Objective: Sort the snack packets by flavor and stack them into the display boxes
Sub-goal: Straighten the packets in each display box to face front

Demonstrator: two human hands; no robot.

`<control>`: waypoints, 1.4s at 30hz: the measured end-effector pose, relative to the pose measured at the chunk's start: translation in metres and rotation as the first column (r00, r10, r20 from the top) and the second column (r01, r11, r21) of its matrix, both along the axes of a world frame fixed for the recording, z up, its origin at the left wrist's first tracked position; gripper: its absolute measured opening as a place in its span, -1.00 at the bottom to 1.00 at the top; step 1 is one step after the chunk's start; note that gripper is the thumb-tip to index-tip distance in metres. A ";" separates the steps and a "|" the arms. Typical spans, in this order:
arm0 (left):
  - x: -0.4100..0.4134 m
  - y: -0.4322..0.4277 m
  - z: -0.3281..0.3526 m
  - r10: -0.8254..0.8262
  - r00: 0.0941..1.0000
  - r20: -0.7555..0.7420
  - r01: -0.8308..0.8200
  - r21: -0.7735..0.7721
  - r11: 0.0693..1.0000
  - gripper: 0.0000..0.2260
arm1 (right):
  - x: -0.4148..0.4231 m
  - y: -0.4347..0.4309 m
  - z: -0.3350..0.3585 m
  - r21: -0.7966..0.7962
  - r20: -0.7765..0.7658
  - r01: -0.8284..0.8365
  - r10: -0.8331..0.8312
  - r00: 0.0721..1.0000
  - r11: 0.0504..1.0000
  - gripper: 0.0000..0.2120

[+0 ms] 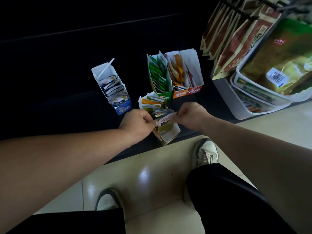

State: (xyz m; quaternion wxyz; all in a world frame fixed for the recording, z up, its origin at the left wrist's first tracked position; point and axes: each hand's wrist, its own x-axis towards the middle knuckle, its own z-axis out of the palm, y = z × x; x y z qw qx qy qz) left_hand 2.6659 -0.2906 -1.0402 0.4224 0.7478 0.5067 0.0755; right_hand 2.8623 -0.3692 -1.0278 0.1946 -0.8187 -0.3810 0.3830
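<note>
Left of centre, the blue box lies with its long axis running from upper left to lower right. At centre, the left hand pinches one end of a dark packet. The packet's long axis lies across the frame, over the olive box. The right hand pinches its other end.

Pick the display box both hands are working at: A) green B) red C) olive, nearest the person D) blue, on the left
C: the left hand and right hand both pinch packets right at the olive box, the one nearest the person.
</note>
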 end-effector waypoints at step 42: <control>-0.056 0.041 -0.005 -0.197 0.980 0.030 0.197 0.002 0.980 -0.56 | -0.053 0.014 0.010 0.050 -0.204 -0.087 0.095 0.974 0.995 -0.80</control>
